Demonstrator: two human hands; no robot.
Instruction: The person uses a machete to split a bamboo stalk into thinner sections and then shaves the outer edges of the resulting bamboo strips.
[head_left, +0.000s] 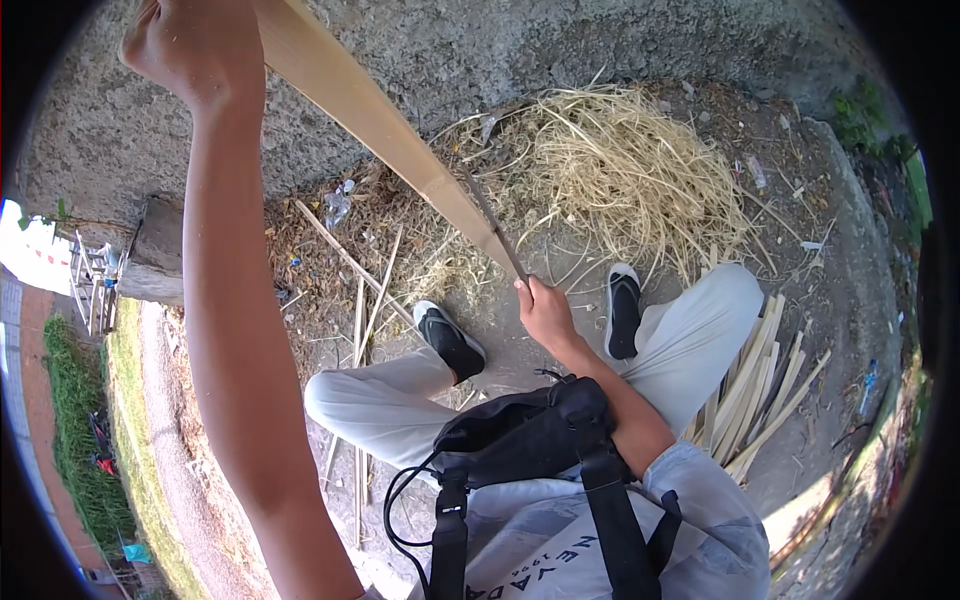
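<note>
A long, pale tan bamboo slat (375, 115) runs from the top left down toward my right hand. My left hand (195, 45), arm stretched far out, is closed at the slat's upper part; the top edge of the picture cuts off some of its fingers. My right hand (548, 315) is closed around the lower end of a thin, dark-bladed knife (496, 228). Its blade lies along the slat near the narrow lower end, touching it or very close. The knife's handle is mostly hidden by my fingers.
A heap of straw-like shavings (640, 175) lies ahead, by a rough wall (450, 50). Thin strips (360, 310) are on the ground to the left, and a bundle of pale slats (765, 385) beside my right leg. A wooden block (155, 250) stands at left.
</note>
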